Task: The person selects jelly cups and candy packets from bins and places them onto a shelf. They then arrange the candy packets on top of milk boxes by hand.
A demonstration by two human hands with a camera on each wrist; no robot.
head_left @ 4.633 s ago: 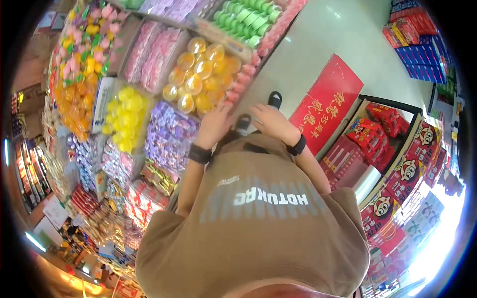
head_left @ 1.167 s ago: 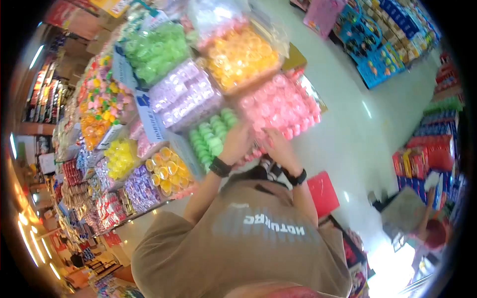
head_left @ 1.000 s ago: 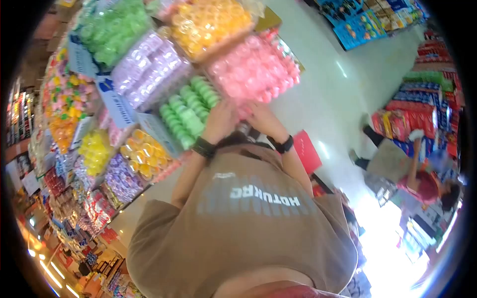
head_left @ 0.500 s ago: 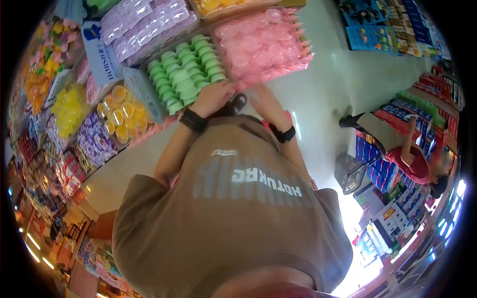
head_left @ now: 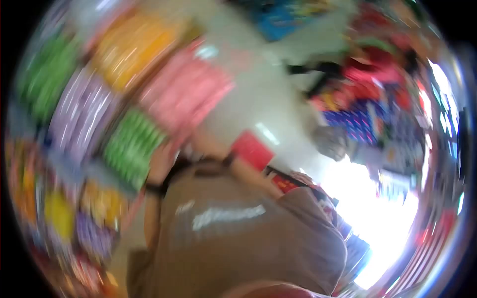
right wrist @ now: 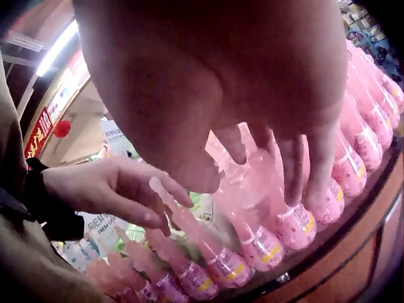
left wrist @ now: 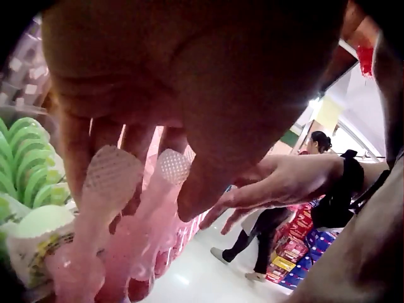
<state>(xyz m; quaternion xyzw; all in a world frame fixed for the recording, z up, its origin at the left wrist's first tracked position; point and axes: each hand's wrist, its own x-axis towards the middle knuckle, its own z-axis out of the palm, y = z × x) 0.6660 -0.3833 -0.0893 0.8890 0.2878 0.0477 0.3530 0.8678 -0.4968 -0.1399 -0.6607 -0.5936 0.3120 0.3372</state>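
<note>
In the head view, blurred, my left hand (head_left: 160,164) is at the near edge of the green packs (head_left: 131,146), and my right hand (head_left: 208,146) is by the corner of the pink packs (head_left: 186,89). The left wrist view shows my left hand (left wrist: 183,82) over pink bottle-shaped packs (left wrist: 85,271), fingers pointing down among their tops; whether it presses on them cannot be told. My right hand (right wrist: 221,82), in the right wrist view, has its fingers spread down over a row of pink packs (right wrist: 297,227). Neither hand visibly lifts a pack.
Orange (head_left: 129,49) and lilac packs (head_left: 82,114) lie beyond. A red mat (head_left: 252,150) lies on the pale floor (head_left: 248,107). Another person (left wrist: 265,221) stands by stacked red and blue boxes (left wrist: 303,252). Brown panelling (right wrist: 353,252) runs below the pink row.
The head view has swung and blurred, with the displays and both hands shifted left in it. My right hand, earlier over the floor near the pink tray, is now closer to the pink packs.
</note>
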